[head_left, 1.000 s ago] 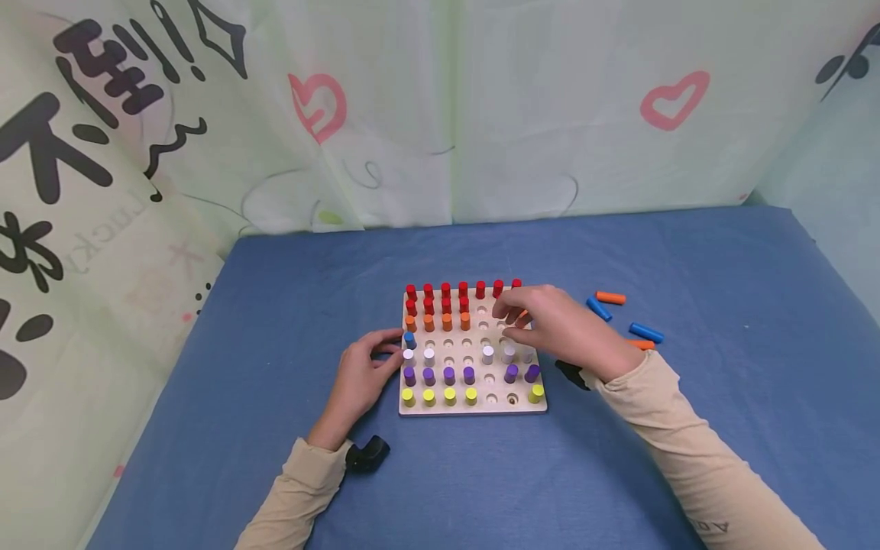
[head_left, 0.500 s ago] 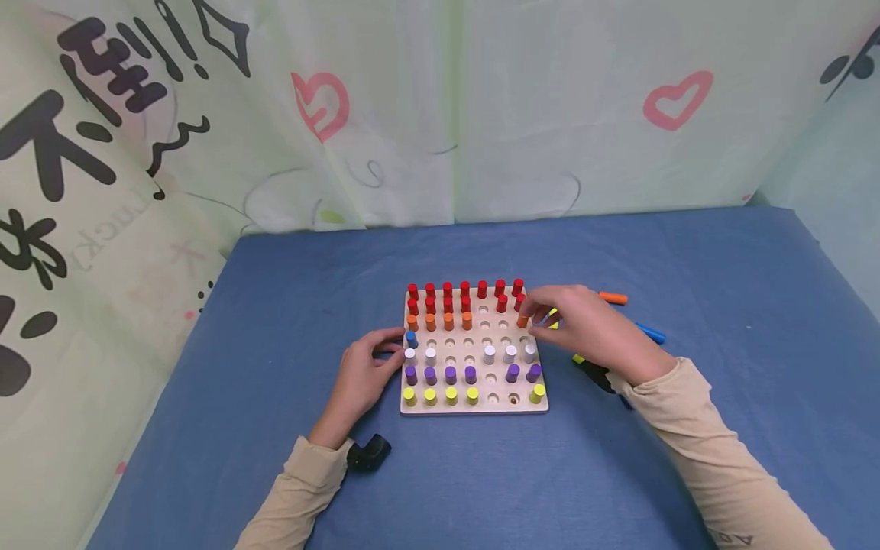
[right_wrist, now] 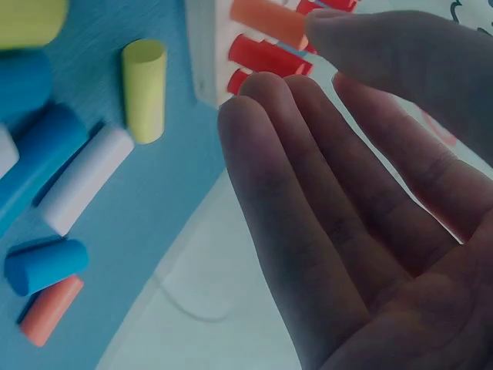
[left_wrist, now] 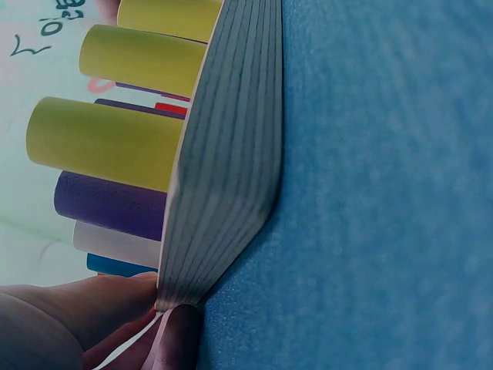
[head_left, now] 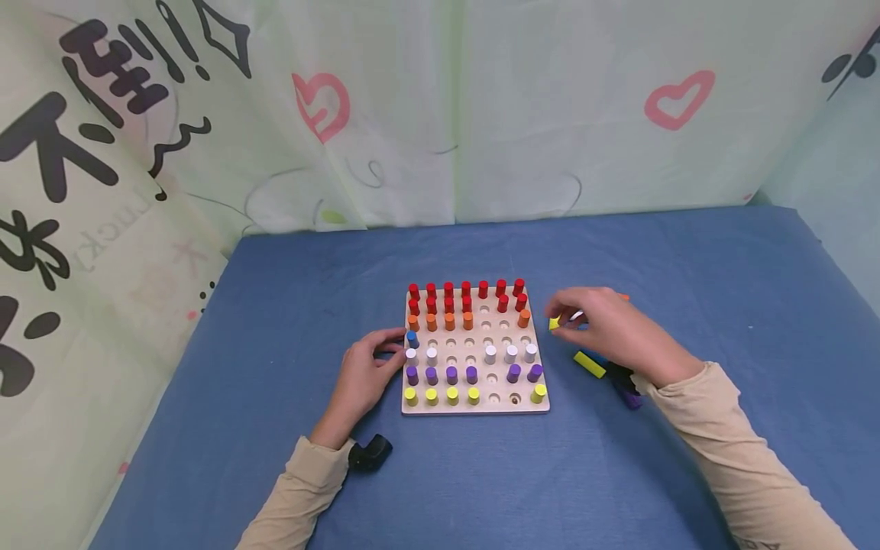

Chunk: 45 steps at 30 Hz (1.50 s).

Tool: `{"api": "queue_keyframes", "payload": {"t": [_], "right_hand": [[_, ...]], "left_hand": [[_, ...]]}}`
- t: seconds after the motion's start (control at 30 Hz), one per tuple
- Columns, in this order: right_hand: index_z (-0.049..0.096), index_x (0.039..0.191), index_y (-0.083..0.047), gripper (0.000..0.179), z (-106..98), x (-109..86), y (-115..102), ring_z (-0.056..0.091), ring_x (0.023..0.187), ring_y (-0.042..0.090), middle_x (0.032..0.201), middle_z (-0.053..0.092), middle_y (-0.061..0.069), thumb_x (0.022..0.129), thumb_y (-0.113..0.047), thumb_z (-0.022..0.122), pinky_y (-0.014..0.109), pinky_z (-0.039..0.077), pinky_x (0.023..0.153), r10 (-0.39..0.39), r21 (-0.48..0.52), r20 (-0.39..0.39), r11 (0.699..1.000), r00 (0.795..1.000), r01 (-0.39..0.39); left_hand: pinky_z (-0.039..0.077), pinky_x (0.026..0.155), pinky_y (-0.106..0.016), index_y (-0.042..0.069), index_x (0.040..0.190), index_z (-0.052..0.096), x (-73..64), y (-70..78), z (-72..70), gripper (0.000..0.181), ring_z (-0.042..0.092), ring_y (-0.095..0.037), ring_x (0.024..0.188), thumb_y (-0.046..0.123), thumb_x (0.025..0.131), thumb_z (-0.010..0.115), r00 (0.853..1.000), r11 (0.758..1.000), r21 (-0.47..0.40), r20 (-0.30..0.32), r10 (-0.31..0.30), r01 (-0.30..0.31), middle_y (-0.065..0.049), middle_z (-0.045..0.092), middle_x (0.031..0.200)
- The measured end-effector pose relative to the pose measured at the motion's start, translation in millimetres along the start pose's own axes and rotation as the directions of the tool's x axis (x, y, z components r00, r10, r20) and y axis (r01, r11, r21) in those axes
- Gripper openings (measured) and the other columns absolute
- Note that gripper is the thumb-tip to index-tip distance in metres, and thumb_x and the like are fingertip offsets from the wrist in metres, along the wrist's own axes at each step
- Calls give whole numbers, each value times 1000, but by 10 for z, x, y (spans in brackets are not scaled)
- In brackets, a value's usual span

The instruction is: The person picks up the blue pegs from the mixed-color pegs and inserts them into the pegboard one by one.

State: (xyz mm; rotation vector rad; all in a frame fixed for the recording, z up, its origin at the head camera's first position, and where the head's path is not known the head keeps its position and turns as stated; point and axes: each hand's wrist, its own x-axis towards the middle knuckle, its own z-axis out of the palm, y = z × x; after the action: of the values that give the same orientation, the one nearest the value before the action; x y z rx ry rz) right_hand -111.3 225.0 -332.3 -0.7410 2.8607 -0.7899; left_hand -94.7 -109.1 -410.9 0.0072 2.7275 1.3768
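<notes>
My left hand (head_left: 364, 378) is at the left side of a pale wooden pegboard (head_left: 493, 328). In the left wrist view its thumb and a finger hold the board's layered edge (left_wrist: 223, 154). Red, orange, blue, white, purple and yellow pegs stand in rows on the board. An orange peg (head_left: 524, 318) stands in the right-hand column. Just right of the board hovers my right hand (head_left: 598, 325), fingers loosely extended and nothing between them. Below it a yellow peg (right_wrist: 145, 91) lies on the cloth, near a white peg (right_wrist: 86, 179).
More loose pegs lie under and beside my right hand, including a blue peg (right_wrist: 48, 266), an orange peg (right_wrist: 52, 310) and a yellow peg (head_left: 589, 364). A blue cloth (head_left: 309, 290) covers the table. Printed curtain (head_left: 550, 114) hangs behind it.
My right hand placed an orange peg in the right-hand column, let go and moved right, off the board. Two red pegs in the second row came into view. The left hand stayed put.
</notes>
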Motion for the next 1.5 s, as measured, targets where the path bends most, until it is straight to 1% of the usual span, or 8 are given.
{"api": "queue_keyframes", "payload": {"t": [0.3,0.57,0.63,0.77,0.9,1.13,1.3,1.5], "right_hand": [[71,99,-3,18,3,-78,91,69,84,20,93,71,7,82,-2,77,42,59,76,42,-22,8,999,999,-42],[71,96,-4,18,20,-158,205,66,79,15,89,70,2,80,0,79,39,57,74,21,-30,-2,999,1000,-21],[71,96,-3,18,19,-175,230,66,78,14,90,70,3,80,0,78,38,58,73,29,-28,5,999,1000,-29],[70,99,-1,19,20,-194,266,65,78,13,91,71,4,81,0,78,38,58,73,78,-40,41,996,996,-76],[70,98,-2,18,26,-210,293,63,77,13,87,70,2,81,-1,77,36,57,71,112,-47,66,993,991,-109],[69,98,-1,18,40,-238,338,62,75,12,85,68,1,82,0,76,33,57,69,137,-42,88,990,987,-134],[70,96,-2,16,45,-255,362,62,74,10,83,68,-1,81,1,75,28,55,66,133,-45,96,991,986,-129],[70,95,-3,16,63,-260,373,60,73,9,83,66,-2,81,2,75,27,53,65,139,-48,103,990,985,-134]], "left_hand": [[58,87,-36,9,131,64,11,-7,8,39,65,-22,103,10,92,70,1000,1000,2,-5,-2,2,-11,66,120],[59,86,-35,9,131,64,3,3,10,39,65,-21,102,10,92,70,1000,1000,5,-7,-11,11,-10,67,119],[59,86,-36,10,131,64,4,7,10,39,65,-21,103,11,92,70,1000,1000,6,-8,-11,11,-9,67,120],[59,86,-36,10,131,64,6,9,9,39,65,-21,103,11,92,70,1000,1000,1,-4,-11,11,-9,66,121],[59,86,-36,10,130,65,7,6,8,38,64,-21,103,11,92,70,1000,1000,0,-2,-12,12,-9,66,121],[59,86,-35,10,131,64,7,-1,9,39,65,-21,103,12,92,71,1000,1000,0,-2,-14,14,-9,67,120],[58,86,-36,10,131,64,3,5,3,39,65,-21,103,12,92,70,1000,1000,-5,-2,-12,12,-9,67,119],[59,85,-36,7,129,65,10,-17,17,37,65,-21,101,9,92,70,1000,1000,-2,-14,16,-16,-10,67,118]]}}
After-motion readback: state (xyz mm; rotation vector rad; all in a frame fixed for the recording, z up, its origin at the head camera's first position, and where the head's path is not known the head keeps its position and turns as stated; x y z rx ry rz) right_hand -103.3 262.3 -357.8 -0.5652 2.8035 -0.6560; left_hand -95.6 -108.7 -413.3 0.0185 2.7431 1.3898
